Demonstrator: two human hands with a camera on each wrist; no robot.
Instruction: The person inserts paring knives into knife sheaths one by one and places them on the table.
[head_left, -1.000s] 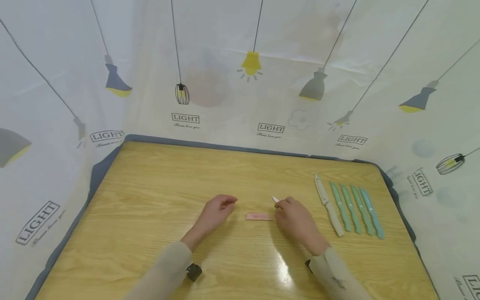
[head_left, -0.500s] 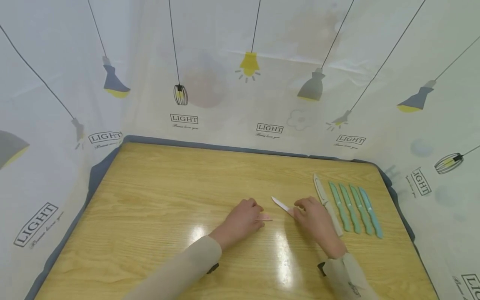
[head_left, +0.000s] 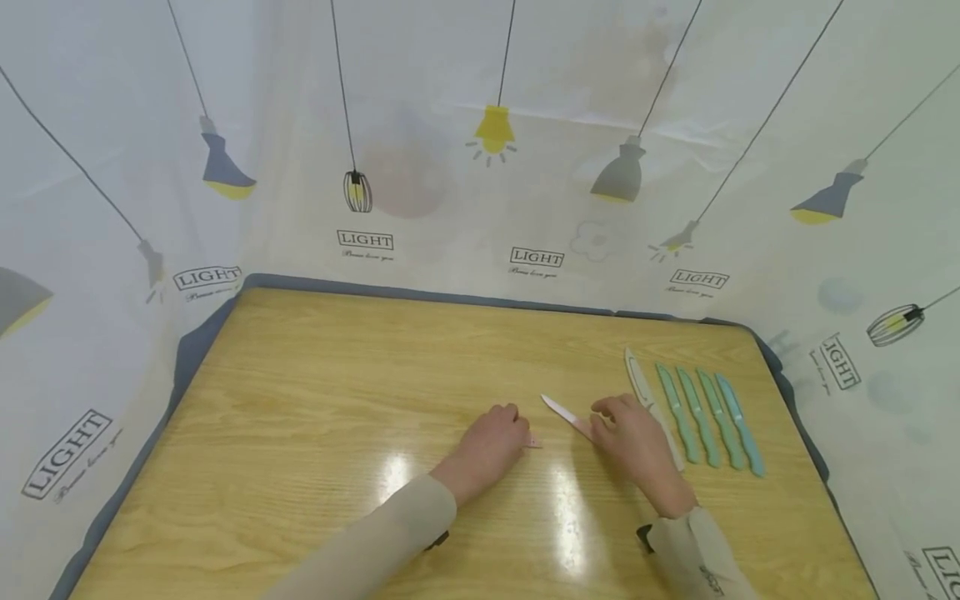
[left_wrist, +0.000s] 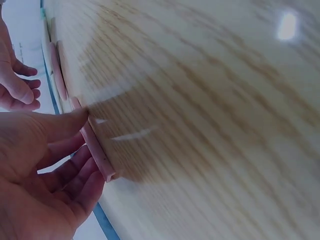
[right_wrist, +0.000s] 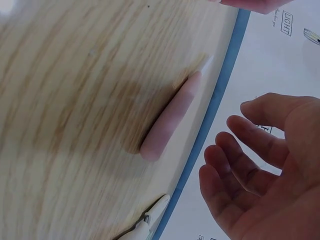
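Observation:
My left hand (head_left: 491,442) pinches a narrow pink blade cover (left_wrist: 97,152) just above the wooden table, thumb on one side and fingers on the other. Most of the cover is hidden by the hand in the head view; one end (head_left: 535,443) shows. To its right lies a small knife with a pink handle (right_wrist: 172,117) and a white blade (head_left: 557,407), pointing to the far left. My right hand (head_left: 637,442) hovers beside that handle with loosely bent fingers and holds nothing. In the right wrist view a gap separates the fingers from the knife.
Right of my right hand lies a white knife (head_left: 637,375), partly covered by the hand. Beyond it, several green knives (head_left: 693,408) and a blue knife (head_left: 738,421) lie in a row. A lamp-printed cloth (head_left: 450,200) surrounds the wooden table (head_left: 322,375).
My left hand has moved right and taken hold of the blade cover, shifting it slightly toward me. My right hand has let go of the pink-handled knife and drawn off to the right.

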